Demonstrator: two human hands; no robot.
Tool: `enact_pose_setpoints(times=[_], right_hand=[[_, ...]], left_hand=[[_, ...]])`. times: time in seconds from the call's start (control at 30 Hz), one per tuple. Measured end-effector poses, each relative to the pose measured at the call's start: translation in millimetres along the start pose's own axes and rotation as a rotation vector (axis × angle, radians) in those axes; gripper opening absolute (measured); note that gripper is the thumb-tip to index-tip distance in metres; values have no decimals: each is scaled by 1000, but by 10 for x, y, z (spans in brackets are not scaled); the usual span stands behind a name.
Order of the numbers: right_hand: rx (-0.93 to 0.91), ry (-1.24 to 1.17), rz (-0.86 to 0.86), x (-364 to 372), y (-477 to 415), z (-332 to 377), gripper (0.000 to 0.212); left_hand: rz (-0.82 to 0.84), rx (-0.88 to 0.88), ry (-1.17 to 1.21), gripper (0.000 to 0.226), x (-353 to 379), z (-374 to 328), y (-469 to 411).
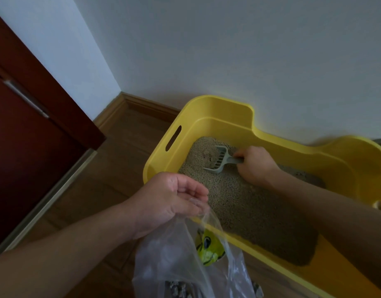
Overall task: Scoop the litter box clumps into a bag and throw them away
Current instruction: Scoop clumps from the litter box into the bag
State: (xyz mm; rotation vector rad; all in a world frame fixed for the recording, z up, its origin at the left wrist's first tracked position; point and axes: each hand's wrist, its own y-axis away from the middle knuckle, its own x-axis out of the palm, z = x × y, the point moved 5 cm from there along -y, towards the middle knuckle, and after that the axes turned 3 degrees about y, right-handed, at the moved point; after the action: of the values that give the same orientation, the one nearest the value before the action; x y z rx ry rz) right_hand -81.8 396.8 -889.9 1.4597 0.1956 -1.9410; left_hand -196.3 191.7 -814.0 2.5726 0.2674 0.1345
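Yellow plastic forms the litter box [161, 151], which fills the right half of the frame against the wall, its bed of beige litter [249, 203] running from centre to lower right. At the far end of that bed, right of centre, the right hand [255, 164] is wrapped around the handle of a grey slotted scoop [217, 160]. The scoop's blade is set into the granules just beside a paler, lumpy clump [207, 155].

Lower centre, the left hand [170, 201] has its fingers curled and pinches one edge of a clear plastic bag [174, 254]. The bag hangs below the hand, outside the box's near rim and over the wooden floor [112, 168]. A few grey clumps [177, 290] already lie at the bottom of it, at the lower edge of the frame.

The risk I see is in the transfer. The bag seems to be held by one edge only, so its mouth looks narrow and slack, and a loaded scoop tipped over it could spill onto the floor. The clump may also crumble if the blade cuts through it rather than under it, leaving soiled bits behind. Thin film could slip from the pinch as weight is added.
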Motion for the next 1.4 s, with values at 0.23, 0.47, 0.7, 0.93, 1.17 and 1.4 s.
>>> enact_pose_setpoints(times=[0.23, 0.47, 0.7, 0.93, 1.17, 1.4], right_hand=[[20, -3, 40, 168, -26, 44, 36], [47, -82, 40, 227, 3, -22, 46], [35, -126, 20, 125, 150, -119, 42], [28, -140, -11, -110, 370, -252, 40], [-3, -131, -27, -312, 668, -339, 35], [-17, -126, -51, -476, 928, -378, 33]], left_hand=[[2, -11, 19, 33, 2, 0, 5], [-1, -10, 23, 32, -3, 1, 11], [-8, -2, 28, 31, 2, -1, 14], [-21, -23, 47, 32, 16, -10, 28], [-48, 1, 29, 31, 52, -49, 84], [-87, 39, -12, 33, -44, -99, 237]])
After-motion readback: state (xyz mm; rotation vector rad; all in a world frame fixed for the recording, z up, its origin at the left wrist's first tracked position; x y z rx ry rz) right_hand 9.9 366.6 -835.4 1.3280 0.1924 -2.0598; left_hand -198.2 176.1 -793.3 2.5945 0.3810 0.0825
